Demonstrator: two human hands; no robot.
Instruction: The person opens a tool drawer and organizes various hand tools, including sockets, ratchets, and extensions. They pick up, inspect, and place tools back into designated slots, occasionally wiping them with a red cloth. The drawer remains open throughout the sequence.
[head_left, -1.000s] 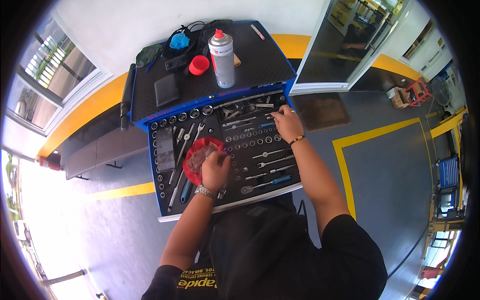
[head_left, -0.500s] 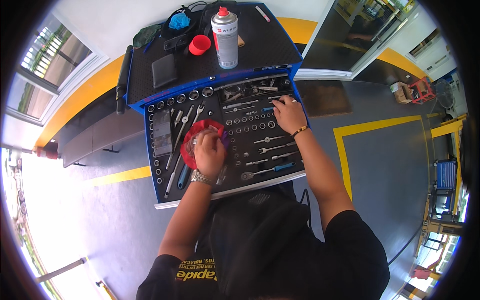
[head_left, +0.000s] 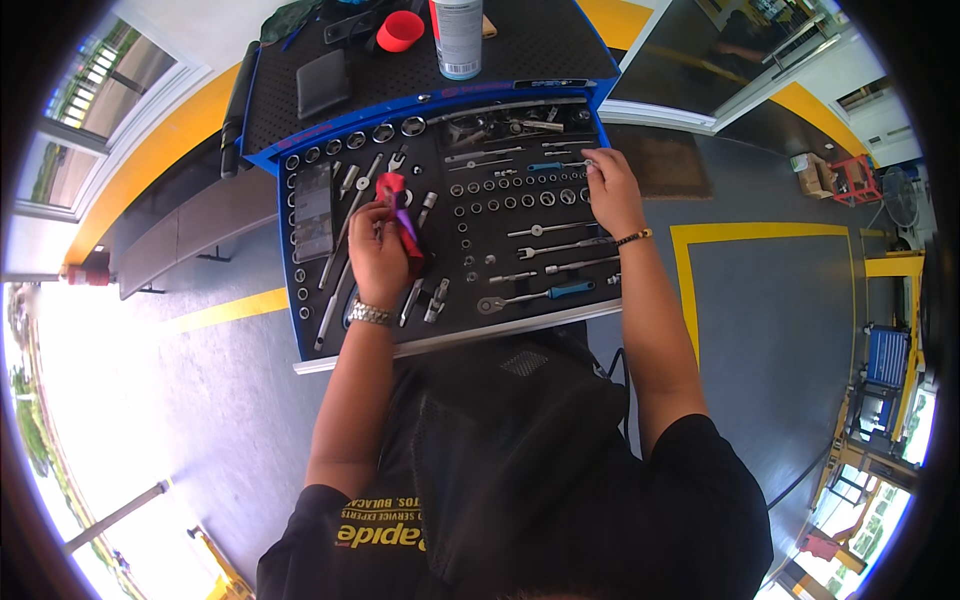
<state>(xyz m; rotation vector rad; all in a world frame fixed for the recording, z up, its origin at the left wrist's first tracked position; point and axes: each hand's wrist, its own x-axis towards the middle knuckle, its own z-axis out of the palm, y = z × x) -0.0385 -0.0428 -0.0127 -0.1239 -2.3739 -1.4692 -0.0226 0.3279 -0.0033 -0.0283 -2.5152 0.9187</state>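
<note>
My left hand (head_left: pixel 379 262) is closed on a bunched red cloth (head_left: pixel 391 186) with a purple edge, above the left half of an open tool drawer (head_left: pixel 445 345). Beneath it lie long extension bars and other hand tools, partly covered by the hand. My right hand (head_left: pixel 616 192) is at the drawer's right side, thumb and fingers pinched at the head end of a small blue-handled ratchet (head_left: pixel 545 167), which lies in the foam. Nearer me sits a larger blue-handled ratchet (head_left: pixel 540 296). Rows of sockets (head_left: pixel 510 204) run across the middle.
On the blue cabinet's black top (head_left: pixel 395 85) stand a spray can (head_left: pixel 459 45), a red cup (head_left: pixel 400 32) and a dark flat case (head_left: pixel 323 84). A clear-lidded box (head_left: pixel 314 210) lies in the drawer's left part. A bench (head_left: pixel 195 232) runs along the wall.
The cloth, spread over the tools before, is now bunched and lifted in my left hand, which has moved slightly left. My right hand has shifted right within the drawer, and the view has tilted down.
</note>
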